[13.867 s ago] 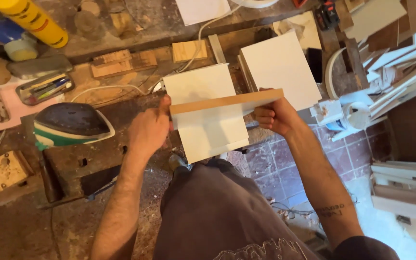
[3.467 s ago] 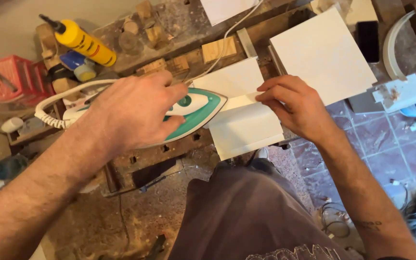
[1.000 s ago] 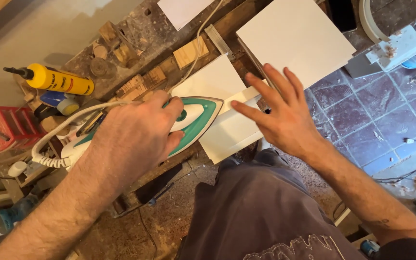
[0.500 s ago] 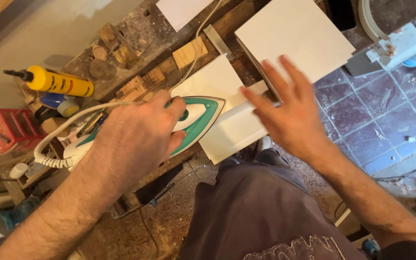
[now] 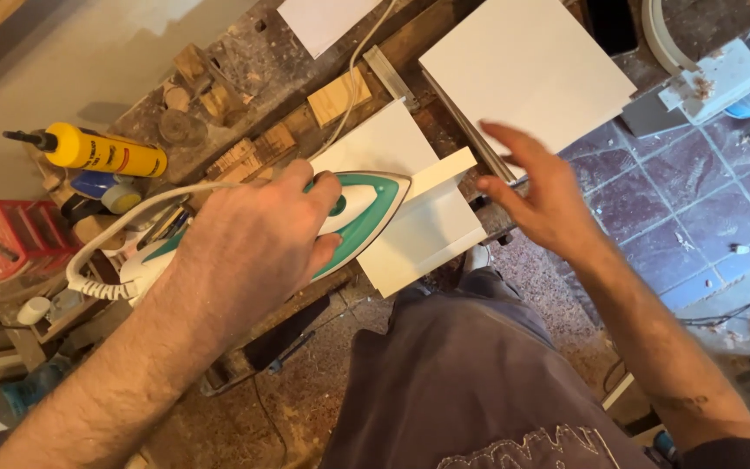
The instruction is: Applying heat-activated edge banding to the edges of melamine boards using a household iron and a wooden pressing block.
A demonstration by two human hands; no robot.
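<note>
One green-white iron [image 5: 340, 221] gripped by left hand [image 5: 249, 247] on white panel [image 5: 410, 208]; right hand [image 5: 549, 195] open, empty.

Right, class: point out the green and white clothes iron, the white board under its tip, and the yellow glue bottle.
green and white clothes iron [image 5: 366, 208], head view, front of its body.
white board [image 5: 427, 234], head view, flat face.
yellow glue bottle [image 5: 110, 155], head view, middle of its body.

left hand [image 5: 258, 247] gripping iron [image 5: 340, 217], white panel [image 5: 418, 217]
</note>
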